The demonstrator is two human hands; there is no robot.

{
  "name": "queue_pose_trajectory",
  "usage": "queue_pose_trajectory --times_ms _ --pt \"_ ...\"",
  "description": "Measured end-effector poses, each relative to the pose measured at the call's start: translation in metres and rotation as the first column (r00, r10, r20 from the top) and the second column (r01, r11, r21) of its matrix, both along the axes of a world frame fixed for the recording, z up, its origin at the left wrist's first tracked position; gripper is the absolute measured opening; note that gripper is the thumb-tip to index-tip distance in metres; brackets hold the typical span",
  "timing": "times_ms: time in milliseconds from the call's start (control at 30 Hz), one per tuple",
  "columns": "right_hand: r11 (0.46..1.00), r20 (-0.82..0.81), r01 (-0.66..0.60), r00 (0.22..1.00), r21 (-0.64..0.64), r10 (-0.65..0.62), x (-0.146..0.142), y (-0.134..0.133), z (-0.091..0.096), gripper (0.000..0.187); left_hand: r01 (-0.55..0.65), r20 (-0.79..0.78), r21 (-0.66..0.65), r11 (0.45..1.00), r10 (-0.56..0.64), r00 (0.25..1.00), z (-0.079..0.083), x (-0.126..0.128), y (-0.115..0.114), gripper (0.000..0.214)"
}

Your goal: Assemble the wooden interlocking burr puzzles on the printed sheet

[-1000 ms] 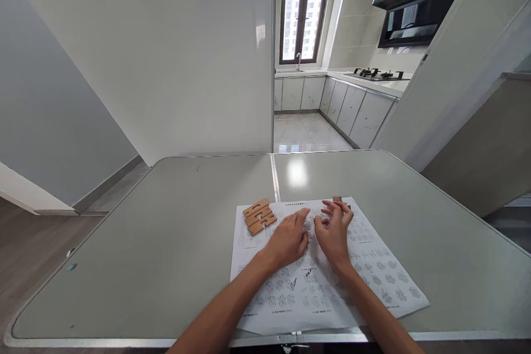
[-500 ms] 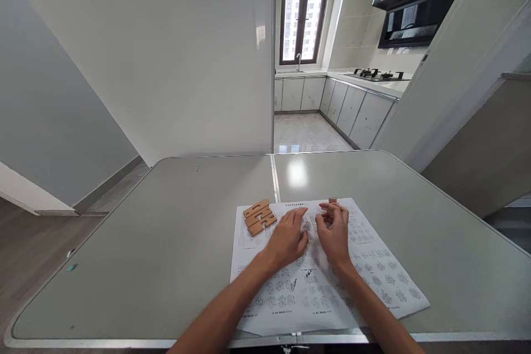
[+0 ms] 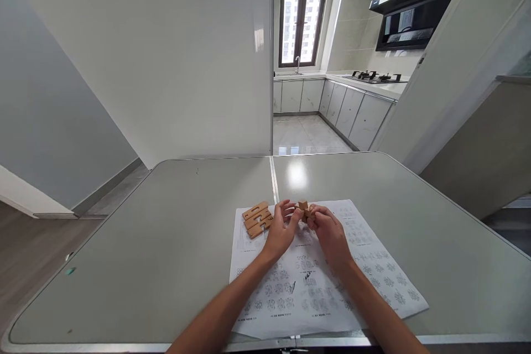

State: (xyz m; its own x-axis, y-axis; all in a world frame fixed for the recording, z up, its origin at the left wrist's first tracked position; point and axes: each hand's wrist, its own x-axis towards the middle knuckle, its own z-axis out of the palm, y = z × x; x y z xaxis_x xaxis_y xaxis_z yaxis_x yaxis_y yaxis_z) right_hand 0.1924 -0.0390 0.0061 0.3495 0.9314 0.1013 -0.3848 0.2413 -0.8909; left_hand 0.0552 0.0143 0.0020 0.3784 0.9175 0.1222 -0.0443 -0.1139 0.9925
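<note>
Between my fingertips, above the printed sheet (image 3: 319, 265), is a small group of notched wooden puzzle pieces (image 3: 303, 206) fitted or pressed together at angles. My right hand (image 3: 329, 229) pinches them from the right with closed fingers. On the left side, my left hand (image 3: 282, 229) grips them between thumb and fingers, its other fingers partly spread. Fingers hide much of the pieces, so how they interlock cannot be made out. Just left of my left hand, three notched wooden puzzle pieces (image 3: 257, 219) lie side by side on the sheet.
The sheet, printed with several rows of small diagrams, rests on a grey-green folding table (image 3: 145, 254) with a metal rim and a centre seam. A small green bit (image 3: 71, 271) lies near the left edge. Beyond are a white wall (image 3: 186, 66) and a kitchen counter (image 3: 369, 87).
My right hand has moved left and brought a wooden piece from the sheet's far side between both hands. My left hand has turned and now grips it too. The three loose pieces stay put.
</note>
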Motion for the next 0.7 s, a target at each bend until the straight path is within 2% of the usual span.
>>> queue_pose_trajectory --times_ms 133,233,400,500,600,700 --pt "0.992 -0.098 -0.124 0.987 0.012 0.125 0.001 -0.001 0.004 0.017 -0.004 0.097 -0.080 0.997 0.012 0.995 0.002 0.000 0.002 0.063" --pt "0.980 -0.164 -0.197 0.967 0.009 0.196 0.004 -0.004 0.008 0.019 0.029 0.080 -0.113 0.993 -0.020 0.997 0.005 -0.002 0.002 0.068" --pt "0.979 -0.265 -0.204 0.943 0.013 0.200 0.008 -0.006 0.011 0.020 0.159 0.050 -0.078 0.984 -0.155 0.987 0.010 -0.005 0.001 0.063" --pt "0.985 -0.218 -0.168 0.963 -0.024 0.159 0.006 -0.005 0.009 0.018 0.188 0.097 -0.074 0.979 -0.181 0.979 0.010 -0.006 -0.001 0.061" --pt "0.987 -0.106 -0.119 0.988 -0.104 0.108 0.001 -0.003 0.005 0.029 0.151 0.091 -0.089 0.985 -0.142 0.986 0.012 -0.006 -0.002 0.059" --pt "0.981 0.053 -0.006 0.998 -0.194 0.016 -0.003 -0.002 0.001 0.038 0.097 0.089 -0.091 0.991 -0.089 0.992 0.012 -0.005 -0.003 0.059"
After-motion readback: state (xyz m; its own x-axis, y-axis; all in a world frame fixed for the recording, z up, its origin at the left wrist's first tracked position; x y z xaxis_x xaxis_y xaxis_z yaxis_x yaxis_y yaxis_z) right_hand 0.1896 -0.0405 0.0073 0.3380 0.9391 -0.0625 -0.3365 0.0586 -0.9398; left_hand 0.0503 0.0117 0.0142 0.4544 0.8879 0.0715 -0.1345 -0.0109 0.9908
